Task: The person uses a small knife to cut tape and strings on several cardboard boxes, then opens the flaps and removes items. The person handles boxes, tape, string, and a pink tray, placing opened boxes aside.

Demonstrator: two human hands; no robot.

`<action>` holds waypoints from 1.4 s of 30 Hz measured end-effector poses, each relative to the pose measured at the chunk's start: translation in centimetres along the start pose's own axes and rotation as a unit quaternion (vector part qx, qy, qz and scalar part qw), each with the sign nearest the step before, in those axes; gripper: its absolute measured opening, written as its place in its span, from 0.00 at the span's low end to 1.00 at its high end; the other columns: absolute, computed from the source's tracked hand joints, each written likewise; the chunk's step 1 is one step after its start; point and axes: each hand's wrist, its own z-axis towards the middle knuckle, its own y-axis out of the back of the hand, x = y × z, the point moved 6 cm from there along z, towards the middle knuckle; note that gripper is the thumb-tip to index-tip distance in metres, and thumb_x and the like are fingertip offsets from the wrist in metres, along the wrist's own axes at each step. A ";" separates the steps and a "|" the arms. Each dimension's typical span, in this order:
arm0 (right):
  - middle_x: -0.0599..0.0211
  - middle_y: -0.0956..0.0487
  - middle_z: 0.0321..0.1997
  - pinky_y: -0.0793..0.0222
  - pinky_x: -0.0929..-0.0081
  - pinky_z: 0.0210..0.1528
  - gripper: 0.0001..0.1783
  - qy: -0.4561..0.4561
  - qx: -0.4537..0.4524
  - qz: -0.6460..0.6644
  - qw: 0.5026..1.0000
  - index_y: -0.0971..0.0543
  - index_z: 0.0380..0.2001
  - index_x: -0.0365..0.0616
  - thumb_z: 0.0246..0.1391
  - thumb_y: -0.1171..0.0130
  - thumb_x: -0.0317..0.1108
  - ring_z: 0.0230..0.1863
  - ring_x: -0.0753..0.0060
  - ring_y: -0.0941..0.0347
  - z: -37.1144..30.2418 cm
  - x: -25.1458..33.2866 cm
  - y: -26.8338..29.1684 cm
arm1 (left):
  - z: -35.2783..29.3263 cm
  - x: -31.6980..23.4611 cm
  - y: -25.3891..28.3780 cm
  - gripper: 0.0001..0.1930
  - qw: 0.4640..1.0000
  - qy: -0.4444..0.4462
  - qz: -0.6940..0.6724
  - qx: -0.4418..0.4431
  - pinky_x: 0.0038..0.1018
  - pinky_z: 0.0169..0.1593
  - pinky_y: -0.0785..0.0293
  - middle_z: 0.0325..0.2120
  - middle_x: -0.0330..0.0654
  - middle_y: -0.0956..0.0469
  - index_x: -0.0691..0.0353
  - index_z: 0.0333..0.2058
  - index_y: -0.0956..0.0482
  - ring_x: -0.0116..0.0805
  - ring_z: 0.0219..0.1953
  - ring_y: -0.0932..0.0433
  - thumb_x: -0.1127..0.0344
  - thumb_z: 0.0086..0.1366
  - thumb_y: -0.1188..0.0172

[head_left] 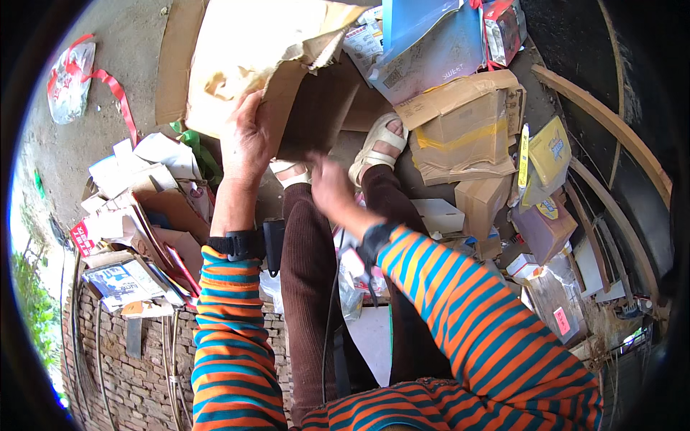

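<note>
A large torn cardboard box (291, 100) stands tilted in front of my feet, its upper face glaring white in the light. My left hand (248, 136) grips the box's ragged near edge, fingers wrapped over the cardboard. Close to the box's lower end is my right hand (330, 188), above my shin. Motion smears its fingers, so whether they touch or hold anything does not show. Beside my right foot lies a flattened brown carton (463, 136) with yellow tape across it.
To the left is a stack of folded cardboard and paper (144, 223). A clear plastic bag (72, 82) with red ribbon lies at the far left. A large blue box (431, 54) stands at the back. Small cartons (485, 205) and curved wooden strips (611, 122) crowd the right.
</note>
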 end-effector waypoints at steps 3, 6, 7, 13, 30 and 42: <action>0.51 0.19 0.32 0.26 0.55 0.37 0.18 0.218 -0.013 -0.084 0.972 0.20 0.49 0.40 0.62 0.55 0.31 0.31 0.48 0.22 -4.6 0.4 -3.3 | -0.3 1.8 -3.5 0.13 0.998 0.022 0.015 0.059 0.31 0.50 0.26 0.41 0.51 0.19 0.63 0.47 0.21 0.46 0.43 0.19 0.78 0.65 0.48; 0.62 0.21 0.26 0.31 0.66 0.30 0.16 -0.152 0.097 0.226 0.957 0.18 0.42 0.40 0.61 0.54 0.33 0.26 0.69 0.27 -0.8 -5.4 -3.9 | -0.7 3.8 -5.8 0.11 0.992 0.081 0.066 0.074 0.39 0.47 0.24 0.41 0.51 0.21 0.59 0.45 0.20 0.55 0.42 0.21 0.71 0.66 0.47; 0.67 0.24 0.23 0.35 0.70 0.27 0.16 -0.274 0.034 0.334 0.901 0.17 0.38 0.41 0.61 0.52 0.36 0.24 0.78 0.31 0.9 -6.9 -2.6 | -0.6 3.8 -6.0 0.12 0.995 0.059 0.051 0.060 0.36 0.48 0.25 0.42 0.51 0.21 0.60 0.46 0.20 0.54 0.44 0.21 0.72 0.66 0.46; 0.65 0.22 0.37 0.37 0.80 0.24 0.09 -0.018 0.230 0.493 0.839 0.24 0.37 0.38 0.52 0.51 0.24 0.22 0.77 0.35 16.9 -2.7 3.1 | -2.4 4.4 -5.0 0.12 0.996 0.062 0.033 0.050 0.34 0.50 0.25 0.44 0.50 0.20 0.63 0.48 0.21 0.51 0.47 0.20 0.70 0.67 0.45; 0.64 0.22 0.57 0.40 0.82 0.25 0.23 -0.045 0.025 0.512 0.858 0.30 0.62 0.45 0.64 0.54 0.28 0.27 0.78 0.33 22.8 8.7 10.6 | -1.4 5.5 -7.6 0.41 0.936 0.102 0.280 0.186 0.58 0.66 0.42 0.71 0.47 0.49 0.38 0.70 0.45 0.51 0.73 0.52 0.35 0.62 0.44; 0.54 0.23 0.54 0.39 0.66 0.64 0.21 0.116 -0.036 -0.092 0.988 0.20 0.43 0.40 0.69 0.62 0.40 0.59 0.54 0.29 2.8 5.7 25.2 | -4.8 0.2 -2.3 0.37 0.884 0.089 0.244 0.389 0.39 0.53 0.24 0.58 0.62 0.31 0.38 0.69 0.44 0.52 0.51 0.21 0.70 0.63 0.47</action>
